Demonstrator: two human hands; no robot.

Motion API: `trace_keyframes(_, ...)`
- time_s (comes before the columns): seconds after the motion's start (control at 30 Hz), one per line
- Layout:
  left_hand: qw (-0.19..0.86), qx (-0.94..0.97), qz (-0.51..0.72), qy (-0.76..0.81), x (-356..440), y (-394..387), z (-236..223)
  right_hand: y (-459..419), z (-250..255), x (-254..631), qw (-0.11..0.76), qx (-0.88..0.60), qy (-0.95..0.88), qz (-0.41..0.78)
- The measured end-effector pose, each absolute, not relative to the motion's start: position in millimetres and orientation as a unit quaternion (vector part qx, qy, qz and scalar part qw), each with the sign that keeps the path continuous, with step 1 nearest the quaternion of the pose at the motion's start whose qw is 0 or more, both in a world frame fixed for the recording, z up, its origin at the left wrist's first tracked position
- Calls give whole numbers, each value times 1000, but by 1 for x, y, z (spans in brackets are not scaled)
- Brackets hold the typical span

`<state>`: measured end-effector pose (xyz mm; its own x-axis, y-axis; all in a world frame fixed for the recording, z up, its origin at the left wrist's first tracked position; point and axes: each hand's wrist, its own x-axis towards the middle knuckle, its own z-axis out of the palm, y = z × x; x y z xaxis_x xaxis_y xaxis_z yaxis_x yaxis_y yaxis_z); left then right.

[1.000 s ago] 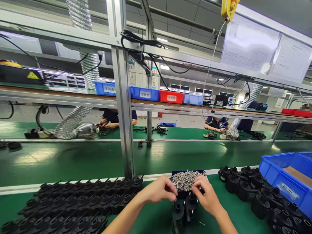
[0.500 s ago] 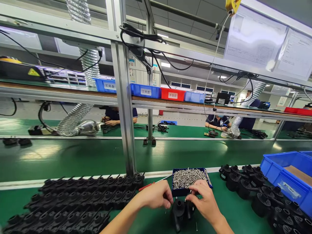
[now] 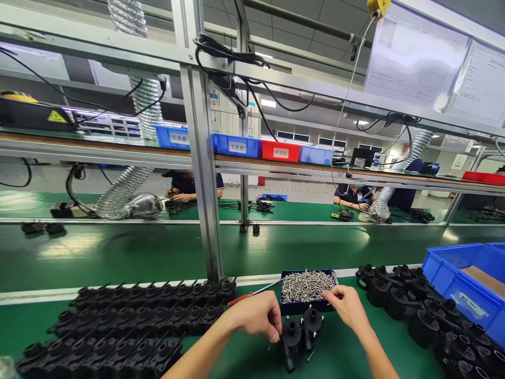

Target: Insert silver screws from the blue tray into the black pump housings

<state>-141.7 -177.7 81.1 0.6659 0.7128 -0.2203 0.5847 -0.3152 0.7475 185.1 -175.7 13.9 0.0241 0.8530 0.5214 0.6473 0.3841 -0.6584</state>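
Two black plastic housings stand side by side in front of me: the left housing (image 3: 292,337) and the right housing (image 3: 312,323), with small screws upright around their edges. My left hand (image 3: 261,319) is pinched at the left housing's left side; a thin screw (image 3: 269,346) shows below its fingertips. My right hand (image 3: 347,308) reaches over the front right corner of a blue tray (image 3: 290,308) full of silver screws (image 3: 305,286). Its thumb and forefinger are closed among the screws; the exact grip is too small to see clearly. A loose screw (image 3: 310,356) lies by the right housing.
Rows of black parts (image 3: 130,321) fill the left of the green bench. More black housings (image 3: 424,329) and a blue bin (image 3: 461,295) stand on the right. A red-handled tool (image 3: 240,299) lies left of the tray. A metal post (image 3: 203,210) rises beyond. Co-workers sit across.
My right hand has left the right housing and moved up and right to the screw tray. The left hand stays by the left housing. Black parts on the belt beyond have shifted right.
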Motion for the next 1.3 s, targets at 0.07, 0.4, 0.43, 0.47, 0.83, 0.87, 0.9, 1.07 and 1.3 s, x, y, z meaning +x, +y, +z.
trace_keyframes(0.07,419,807,76,410,-139,-177,76,-180,15,178,483,-531,-687,109)
trace_keyframes(0.4,455,776,127,417,-131,-181,69,-204,1,106,494,-384,-779,29)
trace_keyframes(0.43,474,771,147,398,-130,-185,72,-203,0,105,493,-387,-779,20)
trace_keyframes(0.47,497,765,167,374,-128,-190,75,-202,-1,104,491,-392,-778,11)
trace_keyframes(0.83,474,780,174,370,-119,-211,86,-205,-1,87,443,-393,-793,-139)
trace_keyframes(0.87,472,781,172,371,-119,-213,88,-205,0,85,435,-388,-799,-147)
trace_keyframes(0.9,469,782,171,373,-119,-214,89,-205,0,84,428,-380,-806,-150)
trace_keyframes(1.07,465,782,173,376,-119,-216,91,-203,0,90,417,-338,-839,-85)
trace_keyframes(1.3,451,790,181,373,-118,-216,91,-216,30,116,448,-346,-823,50)
